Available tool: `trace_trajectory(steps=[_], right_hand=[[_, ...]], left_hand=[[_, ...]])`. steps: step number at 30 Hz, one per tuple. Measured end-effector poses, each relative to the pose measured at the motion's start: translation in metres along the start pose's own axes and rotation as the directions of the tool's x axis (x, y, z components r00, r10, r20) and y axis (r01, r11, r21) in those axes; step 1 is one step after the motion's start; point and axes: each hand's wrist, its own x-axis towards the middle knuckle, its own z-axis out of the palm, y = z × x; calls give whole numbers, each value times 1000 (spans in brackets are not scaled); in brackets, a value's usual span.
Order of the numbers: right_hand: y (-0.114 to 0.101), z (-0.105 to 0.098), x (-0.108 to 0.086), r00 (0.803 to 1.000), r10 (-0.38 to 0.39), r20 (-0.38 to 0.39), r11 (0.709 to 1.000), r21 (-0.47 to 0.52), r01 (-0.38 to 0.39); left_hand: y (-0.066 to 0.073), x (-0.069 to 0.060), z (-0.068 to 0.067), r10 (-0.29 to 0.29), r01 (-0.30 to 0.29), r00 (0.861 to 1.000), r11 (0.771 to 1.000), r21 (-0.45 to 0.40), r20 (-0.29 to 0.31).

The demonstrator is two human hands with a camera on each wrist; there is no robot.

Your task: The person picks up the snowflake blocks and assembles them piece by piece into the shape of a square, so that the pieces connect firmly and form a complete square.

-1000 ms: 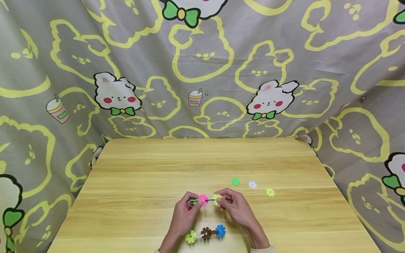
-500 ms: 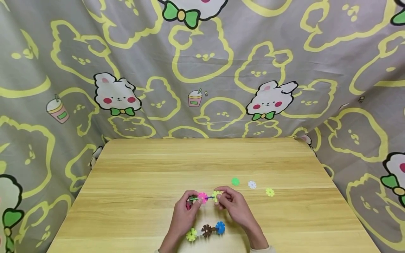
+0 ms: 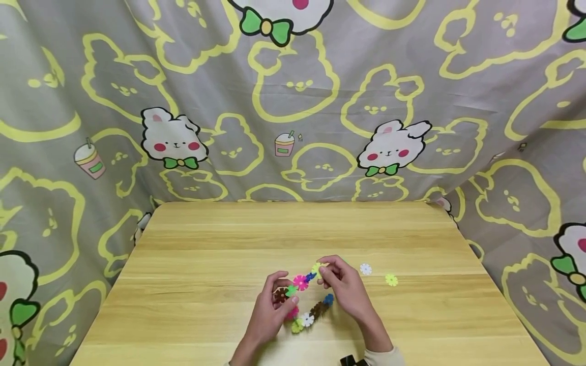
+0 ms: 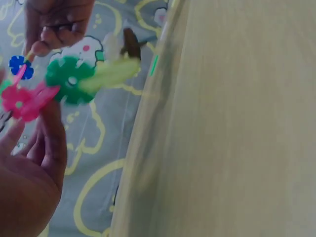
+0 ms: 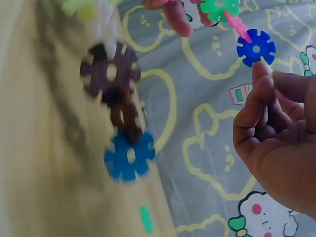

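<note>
A curved chain of interlocking snowflake discs in several colours hangs between my hands above the table. My left hand (image 3: 269, 310) grips its left part, with thumb and fingers about a pink disc (image 4: 19, 102) next to a green disc (image 4: 71, 80) in the left wrist view. My right hand (image 3: 345, 288) pinches the yellow disc (image 3: 316, 269) at the upper end, beside a dark blue disc (image 5: 265, 48). The free end dangles below: a white disc (image 3: 307, 319), brown discs (image 3: 317, 309) and a lighter blue disc (image 3: 328, 299). My left fingers partly hide the chain.
On the wooden table (image 3: 206, 244) a loose white disc (image 3: 365, 269) and a loose yellow disc (image 3: 391, 280) lie right of my right hand. A patterned curtain (image 3: 256, 101) hangs behind. Something black (image 3: 351, 361) shows by the right sleeve.
Both hands have turned the chain. Its right end has risen with my right hand, and the dangling end has swung up and right. The loose green disc is now out of sight.
</note>
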Motion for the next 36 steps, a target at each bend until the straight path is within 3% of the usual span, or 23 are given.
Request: trace_trajectory(steps=[3,8,13,17,20,22,25,29,33,36], right_hand=[[-5,-1,2,999,-40,-9,997,-69,39],[-12,2,6,992,-123,17,973,-194,123],[-19,10,7,961,-249,119,920,-280,273],[-23,18,6,933,-313,177,892,-283,352],[-25,21,5,927,-323,190,887,-281,366],[-26,22,5,929,-317,192,885,-292,362],[-24,21,5,938,-297,182,883,-322,342],[-18,10,8,961,-252,115,898,-344,276],[-2,-11,18,982,-187,-37,910,-384,159],[14,-28,25,981,-114,-156,887,-460,30]], left_hand=[[0,-1,-2,24,-24,999,1000,-6,26],[6,5,-1,90,-89,996,994,62,-27],[15,12,4,180,-172,983,969,179,-32],[17,14,6,285,-266,958,931,250,-41],[14,16,8,357,-330,932,908,259,-66],[12,16,9,375,-345,923,906,244,-88],[10,15,10,336,-304,932,929,210,-137],[14,13,10,204,-176,956,973,147,-212],[29,9,5,108,-88,962,992,91,-251],[38,6,0,78,-69,961,997,45,-266]])
